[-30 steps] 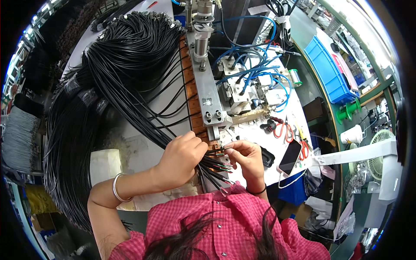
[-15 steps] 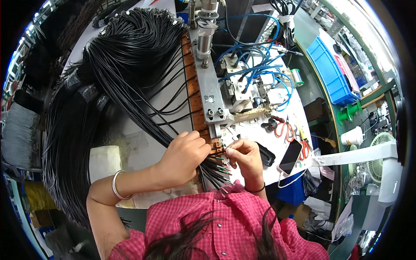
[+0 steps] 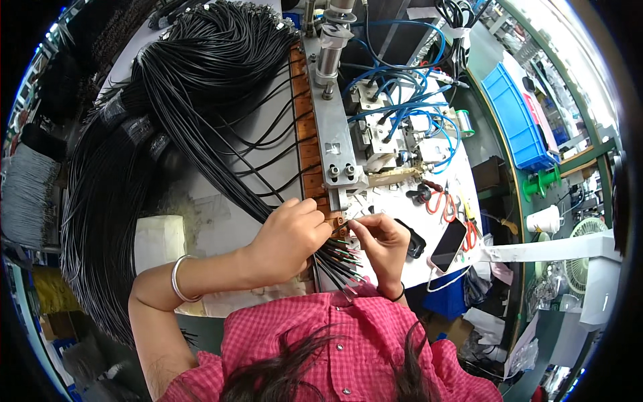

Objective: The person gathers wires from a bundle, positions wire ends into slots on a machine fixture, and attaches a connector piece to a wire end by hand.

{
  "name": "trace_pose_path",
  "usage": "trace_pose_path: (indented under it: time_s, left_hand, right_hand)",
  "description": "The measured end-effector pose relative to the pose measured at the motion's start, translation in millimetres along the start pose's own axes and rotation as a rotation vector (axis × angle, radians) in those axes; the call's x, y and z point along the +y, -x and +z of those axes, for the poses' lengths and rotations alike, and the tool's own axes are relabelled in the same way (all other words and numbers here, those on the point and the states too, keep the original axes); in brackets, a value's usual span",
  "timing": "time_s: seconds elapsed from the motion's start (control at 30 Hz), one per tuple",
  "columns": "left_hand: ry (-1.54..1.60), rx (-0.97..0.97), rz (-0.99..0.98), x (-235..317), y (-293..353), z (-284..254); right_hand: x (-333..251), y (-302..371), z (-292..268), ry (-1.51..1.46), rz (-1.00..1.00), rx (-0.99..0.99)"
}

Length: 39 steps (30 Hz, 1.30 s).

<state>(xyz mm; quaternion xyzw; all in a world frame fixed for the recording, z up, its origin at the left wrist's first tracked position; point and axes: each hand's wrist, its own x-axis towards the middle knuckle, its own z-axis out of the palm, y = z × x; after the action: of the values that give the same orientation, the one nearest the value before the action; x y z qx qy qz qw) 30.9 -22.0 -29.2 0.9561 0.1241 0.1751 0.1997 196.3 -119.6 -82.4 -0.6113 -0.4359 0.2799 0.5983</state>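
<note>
My left hand (image 3: 289, 236) is closed around a bundle of black cables (image 3: 231, 177), whose stripped ends with thin coloured wires (image 3: 341, 261) fan out below it. Close to its right, my right hand (image 3: 383, 242) pinches the end of one black cable at the near end of an orange-brown fixture strip (image 3: 309, 147). Fingers partly hide that cable end. Several single cables lie across to the strip, farther along it. A metal press bar (image 3: 333, 137) stands over the strip, just beyond my hands.
Coiled black cables (image 3: 221, 47) heap at the far left. Pneumatic blocks with blue tubes (image 3: 392, 120) stand right of the bar. A phone (image 3: 449, 245), red-handled scissors (image 3: 442, 204) and a black tray (image 3: 410, 238) lie on the right. A blue crate (image 3: 519, 120) sits beyond.
My right hand's fingers have drawn together into a tighter pinch at the strip's near end. My left hand keeps its hold on the bundle. The whole view has shifted slightly.
</note>
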Motion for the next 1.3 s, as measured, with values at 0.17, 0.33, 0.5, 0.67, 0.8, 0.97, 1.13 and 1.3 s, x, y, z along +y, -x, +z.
trace_pose_path:
  time_s: [0.17,0.33,0.5,0.67,0.8,0.97,1.13,1.3]
  left_hand:
    - [0.026,0.009,0.029,-2,0,0]
    - [0.018,-0.001,0.025,-3,1,1]
    - [0.008,-0.016,0.016,-3,1,2]
    - [0.016,-0.004,0.032,-3,1,4]
    - [0.006,0.000,0.033,-3,1,5]
    - [-0.029,-0.009,0.026,-2,0,5]
    - [-0.010,0.002,0.052,-2,0,1]
    - [0.003,-0.023,0.067,-3,1,2]
  right_hand:
    - [18,-13,-32,-0.612,0.384,-0.373]
    - [14,-13,-25,-0.528,0.480,-0.311]
    - [18,-8,-18,-0.607,0.447,-0.259]
    - [13,-6,-16,-0.417,0.304,-0.205]
    - [7,-4,-7,-0.400,0.299,-0.082]
    - [4,3,0,-0.028,0.070,0.022]
    - [4,-7,-26,-0.140,0.159,-0.191]
    - [6,-17,-37,-0.492,0.494,-0.432]
